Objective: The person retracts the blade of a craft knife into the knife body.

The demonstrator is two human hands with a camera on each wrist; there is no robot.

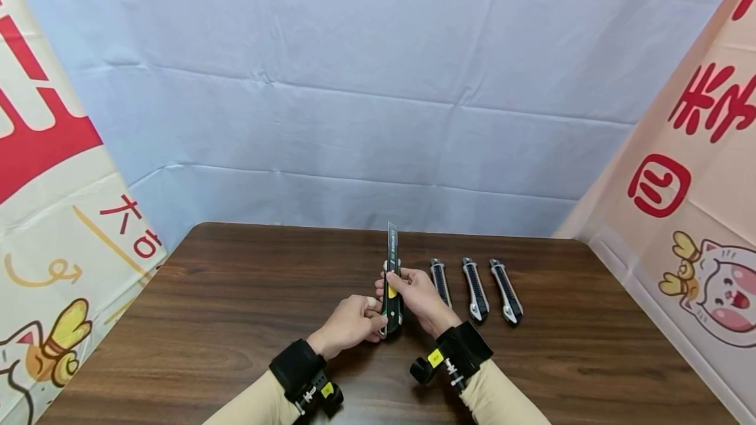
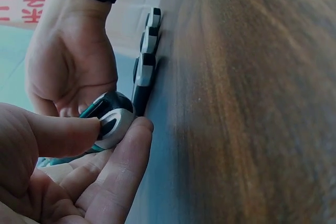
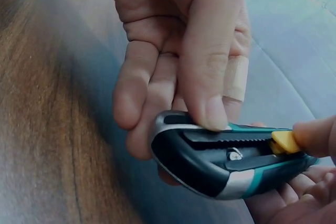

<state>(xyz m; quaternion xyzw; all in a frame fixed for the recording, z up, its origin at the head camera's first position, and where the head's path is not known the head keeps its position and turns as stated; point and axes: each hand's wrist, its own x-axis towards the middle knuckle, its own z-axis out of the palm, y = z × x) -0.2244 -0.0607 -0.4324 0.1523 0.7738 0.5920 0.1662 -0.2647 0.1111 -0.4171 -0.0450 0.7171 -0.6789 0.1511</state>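
A black, green and silver utility knife (image 1: 392, 312) stands out in front of me over the table, its dark, lettered blade (image 1: 392, 241) extending upward from the handle in the head view. My left hand (image 1: 350, 325) pinches the rear of the handle between thumb and fingers; one finger wears a pale bandage (image 3: 235, 80). Farther up, my right hand (image 1: 420, 297) grips the handle from the right, with its thumb on the yellow slider (image 3: 285, 141). The left wrist view shows the rounded grey butt (image 2: 116, 127) of the knife between the left thumb and fingers.
Three similar utility knives lie in a row to the right: the nearest (image 1: 438, 277) partly behind the right wrist, then a middle one (image 1: 475, 288) and an outer one (image 1: 506, 292). A brown wooden table (image 1: 248, 281) carries them. Pale cloth (image 1: 354, 130) hangs behind, printed banners at both sides.
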